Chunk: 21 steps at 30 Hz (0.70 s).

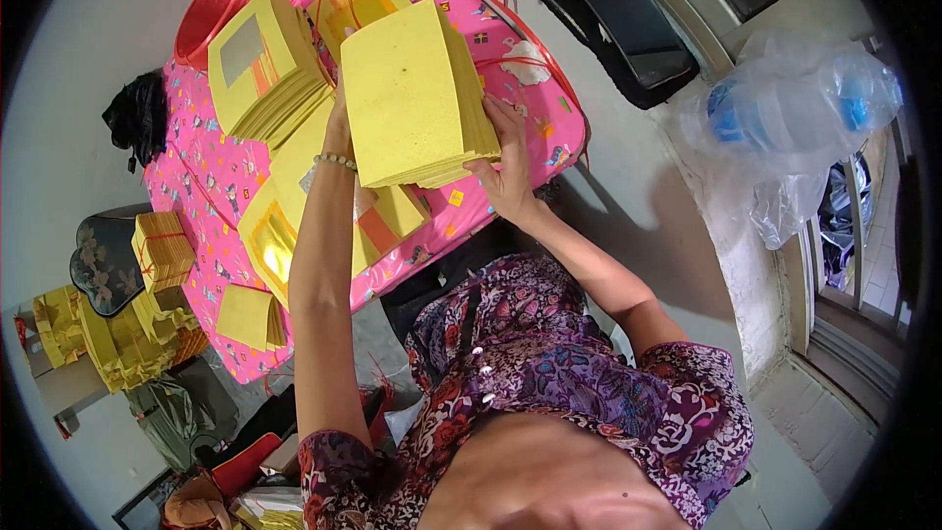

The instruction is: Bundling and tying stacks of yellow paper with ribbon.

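Observation:
A thick stack of yellow joss paper (402,88) is held up between my two hands above the pink table. My right hand (505,157) grips its lower right side, thumb at the bottom edge and fingers along the side. On the other side, my left hand (340,118) is closed on the left edge; most of its fingers are hidden behind the sheets. A beaded bracelet (336,161) circles my left wrist. Beside that hand stands another thick joss paper stack (257,64) with a silver square on top. More sheets with gold foil (273,245) lie under my left forearm.
The pink patterned tablecloth (201,186) also carries a red plastic basket (221,5), red string and a small yellow stack (247,318). A tied bundle (165,250) sits on a dark stool at left. A phone (628,15) and bagged plastic bottles (785,98) are at right.

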Each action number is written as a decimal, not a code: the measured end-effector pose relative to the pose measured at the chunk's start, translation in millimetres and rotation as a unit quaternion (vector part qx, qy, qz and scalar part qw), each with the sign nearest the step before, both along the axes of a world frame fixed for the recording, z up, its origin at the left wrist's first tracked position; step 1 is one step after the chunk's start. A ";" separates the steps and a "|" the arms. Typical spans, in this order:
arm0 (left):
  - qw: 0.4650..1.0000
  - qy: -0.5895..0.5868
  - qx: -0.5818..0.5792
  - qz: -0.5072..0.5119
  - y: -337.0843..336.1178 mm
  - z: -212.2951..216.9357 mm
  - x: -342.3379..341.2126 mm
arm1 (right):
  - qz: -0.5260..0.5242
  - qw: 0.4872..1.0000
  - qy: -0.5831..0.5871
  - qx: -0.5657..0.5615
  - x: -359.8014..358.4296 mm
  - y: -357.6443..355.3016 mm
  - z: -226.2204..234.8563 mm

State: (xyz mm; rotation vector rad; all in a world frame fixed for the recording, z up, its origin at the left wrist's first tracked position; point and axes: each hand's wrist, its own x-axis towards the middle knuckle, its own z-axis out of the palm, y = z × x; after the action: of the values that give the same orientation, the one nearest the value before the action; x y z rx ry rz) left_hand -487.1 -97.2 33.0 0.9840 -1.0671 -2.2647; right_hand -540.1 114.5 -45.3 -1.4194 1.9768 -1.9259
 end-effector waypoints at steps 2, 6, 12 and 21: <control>0.999 -0.024 -0.023 0.003 -5.1 -0.4 4.3 | 0.007 1.000 0.004 -0.006 2.8 -1.9 0.0; 0.999 -0.017 -0.010 -0.030 2.5 -5.4 -7.6 | -0.014 1.000 0.027 0.003 -5.2 4.1 -6.7; 0.995 0.006 -0.091 -0.037 -39.1 -48.8 4.8 | -0.026 1.000 -0.001 -0.010 -9.0 9.1 3.4; 0.987 0.143 0.059 -0.038 -20.5 -31.3 3.8 | -0.137 0.947 0.130 0.258 -97.3 -18.8 6.7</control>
State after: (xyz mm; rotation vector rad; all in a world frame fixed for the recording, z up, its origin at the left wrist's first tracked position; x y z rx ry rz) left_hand -483.4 -117.6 1.8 0.6428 -0.8695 -2.4626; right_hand -637.4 95.7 -38.6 -1.3530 2.6570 -1.1746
